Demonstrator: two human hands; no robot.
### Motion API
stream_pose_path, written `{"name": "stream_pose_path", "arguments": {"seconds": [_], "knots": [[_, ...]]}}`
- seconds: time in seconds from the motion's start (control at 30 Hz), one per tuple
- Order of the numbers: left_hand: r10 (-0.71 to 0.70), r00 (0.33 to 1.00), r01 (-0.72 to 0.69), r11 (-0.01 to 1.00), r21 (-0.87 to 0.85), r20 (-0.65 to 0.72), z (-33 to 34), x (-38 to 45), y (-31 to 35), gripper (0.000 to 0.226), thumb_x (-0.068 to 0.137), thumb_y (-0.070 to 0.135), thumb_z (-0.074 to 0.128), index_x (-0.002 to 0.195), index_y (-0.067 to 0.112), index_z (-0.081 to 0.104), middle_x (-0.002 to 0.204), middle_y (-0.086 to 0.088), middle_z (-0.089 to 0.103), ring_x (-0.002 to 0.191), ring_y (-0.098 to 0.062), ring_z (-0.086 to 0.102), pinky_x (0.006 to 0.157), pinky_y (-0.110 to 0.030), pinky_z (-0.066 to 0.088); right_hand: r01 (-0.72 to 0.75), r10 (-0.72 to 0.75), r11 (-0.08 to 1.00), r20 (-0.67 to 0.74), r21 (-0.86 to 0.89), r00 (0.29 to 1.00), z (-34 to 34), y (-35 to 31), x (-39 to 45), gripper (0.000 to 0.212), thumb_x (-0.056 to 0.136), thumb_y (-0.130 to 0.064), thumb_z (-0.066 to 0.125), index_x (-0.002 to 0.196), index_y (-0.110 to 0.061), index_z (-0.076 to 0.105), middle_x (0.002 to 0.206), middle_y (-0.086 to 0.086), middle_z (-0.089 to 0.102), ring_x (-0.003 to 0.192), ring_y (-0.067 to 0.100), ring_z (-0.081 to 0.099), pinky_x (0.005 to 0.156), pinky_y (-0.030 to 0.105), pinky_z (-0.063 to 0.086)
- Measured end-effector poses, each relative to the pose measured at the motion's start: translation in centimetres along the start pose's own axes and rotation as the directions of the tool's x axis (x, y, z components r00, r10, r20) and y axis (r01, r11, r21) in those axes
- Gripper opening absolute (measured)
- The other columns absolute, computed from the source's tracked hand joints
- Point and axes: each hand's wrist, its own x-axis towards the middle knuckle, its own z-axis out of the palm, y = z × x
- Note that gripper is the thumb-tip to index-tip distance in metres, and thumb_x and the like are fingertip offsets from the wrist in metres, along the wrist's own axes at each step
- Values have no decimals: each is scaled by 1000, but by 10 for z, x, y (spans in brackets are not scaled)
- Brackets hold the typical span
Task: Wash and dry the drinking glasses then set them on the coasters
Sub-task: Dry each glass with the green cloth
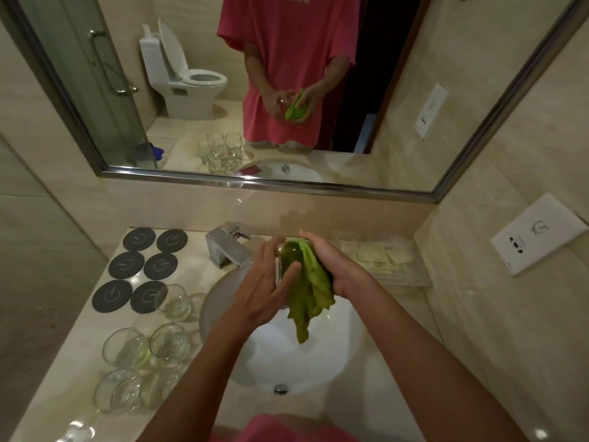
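Observation:
Over the white sink (338, 355) my left hand (264, 288) holds a clear drinking glass (287, 260), thumb across its side. My right hand (331, 266) grips a green cloth (310, 295) pressed against the glass, with the cloth's end hanging down into the basin. Several clear glasses (169, 342) stand on the counter to the left of the sink. Behind them lie several round dark coasters (143, 266) in two columns, all bare.
A chrome faucet (226, 247) stands behind the basin, close to my left hand. A clear tray of paper packets (382, 260) sits at the right. A wall socket (538, 234) is on the right wall. The mirror (287, 90) spans the back wall.

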Motion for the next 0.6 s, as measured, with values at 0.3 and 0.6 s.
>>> {"name": "stream_pose_path", "arguments": {"seconds": [0.3,0.6], "knots": [[-543,838,426,708,-563,-49,-8,27,17,57,94,57,31,80,6,52,74,-18,59,73,-36,61,62,-44,53,610,-667,701,-37,-370,744,20,36,6,41,89,-47,71,120,-30,50,109,2,61,95,14,64,82,32,58],[-610,725,688,634,-352,319,-33,23,21,77,88,83,21,93,14,55,68,-4,58,47,-11,43,45,-20,33,684,-724,689,-171,-241,669,14,51,3,45,81,-55,75,112,-27,59,101,-7,64,87,7,64,72,20,54]]}}
